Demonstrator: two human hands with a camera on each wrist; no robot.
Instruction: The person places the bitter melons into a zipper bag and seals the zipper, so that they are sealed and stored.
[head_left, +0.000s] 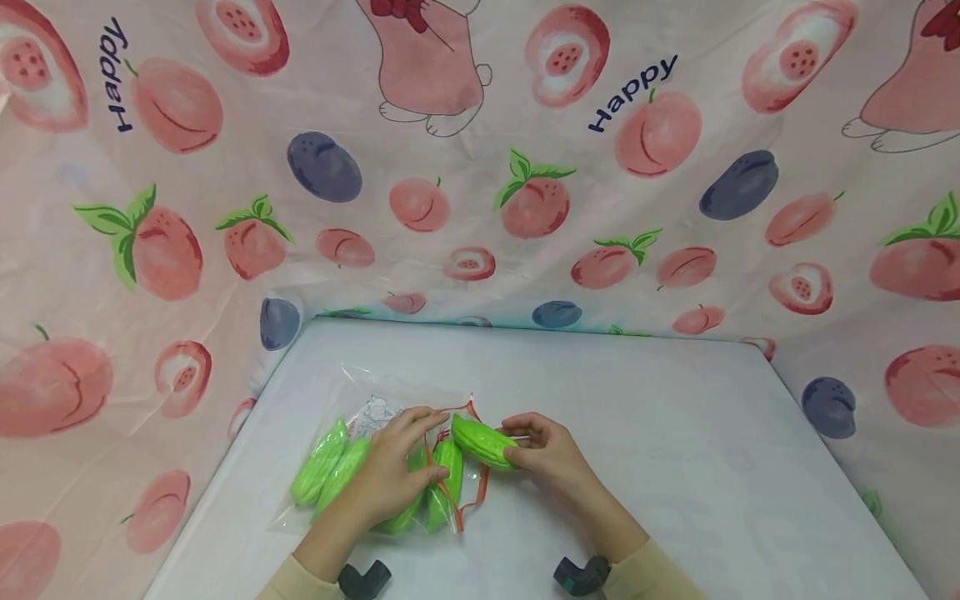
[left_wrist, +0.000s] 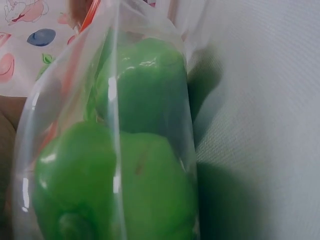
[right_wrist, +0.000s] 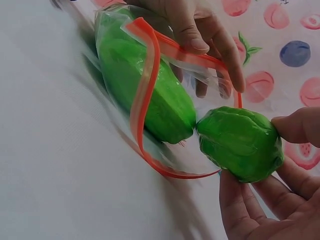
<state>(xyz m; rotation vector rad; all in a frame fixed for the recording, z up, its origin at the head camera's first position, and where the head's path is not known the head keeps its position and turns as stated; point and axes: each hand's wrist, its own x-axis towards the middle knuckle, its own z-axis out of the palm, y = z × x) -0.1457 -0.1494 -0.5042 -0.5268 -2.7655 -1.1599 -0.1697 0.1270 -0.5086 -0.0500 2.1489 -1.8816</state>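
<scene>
My right hand (head_left: 551,450) pinches a green bitter melon (head_left: 480,442) by one end between thumb and fingers. The melon's other end is at the mouth of a clear zip bag (right_wrist: 145,95) with an orange-red zip strip. On the bag's upper side lies my left hand (head_left: 393,467), its thumb and fingers gripping the bag near the opening, which gapes toward the right hand. Inside the bag, several more bitter melons (head_left: 318,467) lie side by side. The left wrist view shows two of them, blunt ends forward, through the plastic (left_wrist: 112,165).
The bag lies on a white table (head_left: 660,417), left of its middle. A fruit-print cloth (head_left: 465,167) hangs behind the table and along its sides. Dark wrist-camera mounts (head_left: 365,579) sit beside both sleeves near the front.
</scene>
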